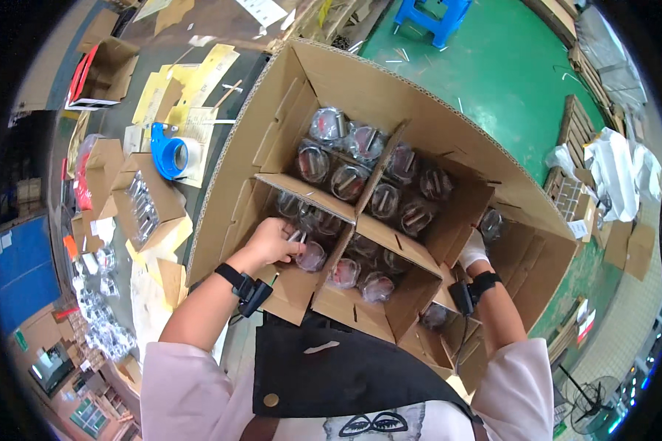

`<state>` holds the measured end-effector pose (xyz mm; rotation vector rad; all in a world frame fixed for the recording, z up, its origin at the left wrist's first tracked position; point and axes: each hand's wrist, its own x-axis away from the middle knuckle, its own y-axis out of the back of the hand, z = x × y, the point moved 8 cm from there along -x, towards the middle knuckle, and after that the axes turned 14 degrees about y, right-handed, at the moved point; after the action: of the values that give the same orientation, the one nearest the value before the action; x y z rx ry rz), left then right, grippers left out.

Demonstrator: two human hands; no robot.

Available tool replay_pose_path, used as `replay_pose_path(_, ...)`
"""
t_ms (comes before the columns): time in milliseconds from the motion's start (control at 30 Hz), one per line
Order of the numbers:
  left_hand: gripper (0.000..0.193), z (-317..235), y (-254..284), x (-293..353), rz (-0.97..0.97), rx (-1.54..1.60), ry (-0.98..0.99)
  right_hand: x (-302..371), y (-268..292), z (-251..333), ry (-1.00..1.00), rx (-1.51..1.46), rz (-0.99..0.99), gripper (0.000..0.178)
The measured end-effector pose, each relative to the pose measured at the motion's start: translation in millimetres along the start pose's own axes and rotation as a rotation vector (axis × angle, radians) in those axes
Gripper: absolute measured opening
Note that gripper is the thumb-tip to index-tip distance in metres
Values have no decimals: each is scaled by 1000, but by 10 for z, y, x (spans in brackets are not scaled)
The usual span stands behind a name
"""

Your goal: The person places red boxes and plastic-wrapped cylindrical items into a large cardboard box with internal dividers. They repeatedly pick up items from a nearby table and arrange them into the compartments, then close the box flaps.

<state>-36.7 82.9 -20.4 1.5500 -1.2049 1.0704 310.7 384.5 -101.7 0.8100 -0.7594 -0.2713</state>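
Observation:
A large cardboard box (232, 158) stands in front of me, split by cardboard dividers (397, 246). Several round items in clear plastic wrap, with metallic and red parts, sit in its compartments. In the near left compartment, my left hand (271, 241) is closed, its fingers pinching a metallic part of a wrapped round item (311, 256). My right hand (474, 251), pale as if gloved, reaches down into the right side of the box beside a divider; its fingers are hidden. Just beyond it lies another wrapped item (491, 223).
On the table to the left are a blue tape dispenser (171, 153), yellow paper sheets (198, 77) and a small open carton (151, 209) of wrapped parts. More wrapped pieces (103, 316) lie nearer. Beyond the box, a blue stool (435, 20) stands on the green floor.

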Motion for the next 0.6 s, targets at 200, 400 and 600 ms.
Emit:
replay_pose_path(200, 23, -114, -345, -182, -253, -838, -219, 479, 1023, 432, -82, -374, -363, 28)
replay_pose_path(400, 18, 112, -478, -527, -373, -1101, -263, 954, 1476, 240, -409, -582, -188, 24)
replay_pose_path(600, 27, 176, -511, -640, -370, -1122, -155, 752, 561, -469, -542, -233, -28, 34)
